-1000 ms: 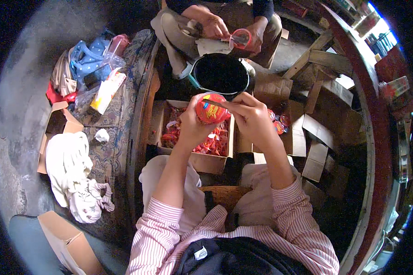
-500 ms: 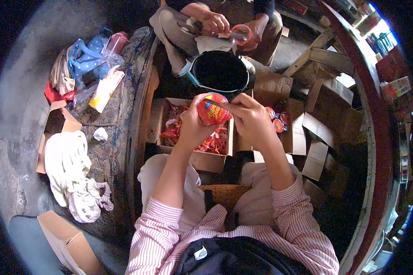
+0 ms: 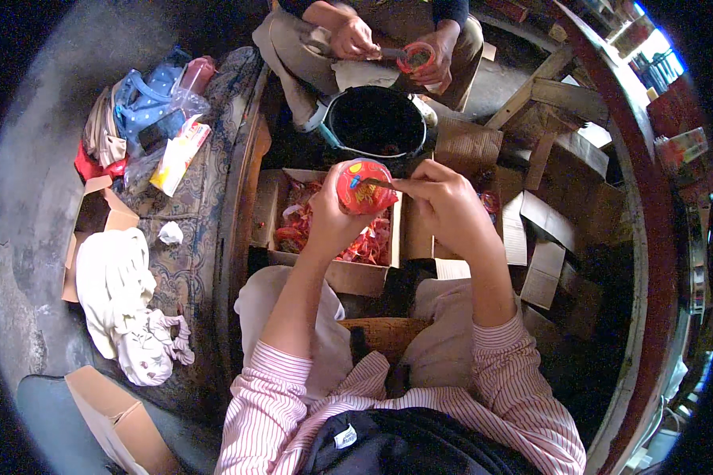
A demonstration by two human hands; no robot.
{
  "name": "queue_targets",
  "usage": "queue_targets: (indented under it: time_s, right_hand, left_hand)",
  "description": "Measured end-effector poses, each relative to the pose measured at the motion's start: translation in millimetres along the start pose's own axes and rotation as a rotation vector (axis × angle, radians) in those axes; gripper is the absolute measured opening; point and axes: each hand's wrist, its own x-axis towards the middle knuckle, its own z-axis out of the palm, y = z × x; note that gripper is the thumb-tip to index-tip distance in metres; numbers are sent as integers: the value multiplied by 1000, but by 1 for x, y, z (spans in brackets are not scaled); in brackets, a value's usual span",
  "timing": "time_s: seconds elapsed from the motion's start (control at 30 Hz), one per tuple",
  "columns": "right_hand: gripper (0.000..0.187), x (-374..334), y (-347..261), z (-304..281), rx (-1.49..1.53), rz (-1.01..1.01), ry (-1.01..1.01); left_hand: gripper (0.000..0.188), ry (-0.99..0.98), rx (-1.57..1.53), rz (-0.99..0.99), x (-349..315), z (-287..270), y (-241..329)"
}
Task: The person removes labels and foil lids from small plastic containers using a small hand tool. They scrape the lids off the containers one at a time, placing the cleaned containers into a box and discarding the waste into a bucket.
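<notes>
My left hand (image 3: 329,212) is wrapped round a red plastic cup (image 3: 358,199) with a printed film lid, which faces up toward me. In my right hand (image 3: 447,204) is a thin, dark-bladed knife (image 3: 379,183), its handle mostly hidden by the fingers. The blade lies against the lid. Below the cup stands an open cardboard box (image 3: 356,279) holding red plastic scraps (image 3: 367,248). Across from me a co-worker's hands hold a red-rimmed cup (image 3: 417,57) and a flat blade (image 3: 392,54) above a dark bucket (image 3: 329,139).
Opened cardboard cartons (image 3: 545,273) crowd the right side, beside a wooden frame (image 3: 566,95). On the left, a patterned cushioned bench (image 3: 192,257) bears bags (image 3: 144,103) and a crumpled tissue (image 3: 170,232). White cloth (image 3: 115,277) hangs near it, and another carton (image 3: 119,419) stands at lower left.
My right hand has shifted slightly right, and the knife sits farther right on the lid. The co-worker's cup has tipped toward me, with the blade now at its left rim.
</notes>
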Motion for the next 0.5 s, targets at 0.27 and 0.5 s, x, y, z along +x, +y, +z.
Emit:
queue_targets:
  time_s: [0.27,0.5]
  right_hand:
    - [30,-5,5,-20,-50,20,-38]
    - [25,-5,6,-25,-49,14,-2]
  left_hand:
    - [56,68,69,3,3,-2,-2]
    - [61,76,-38,54,2,0,-8]
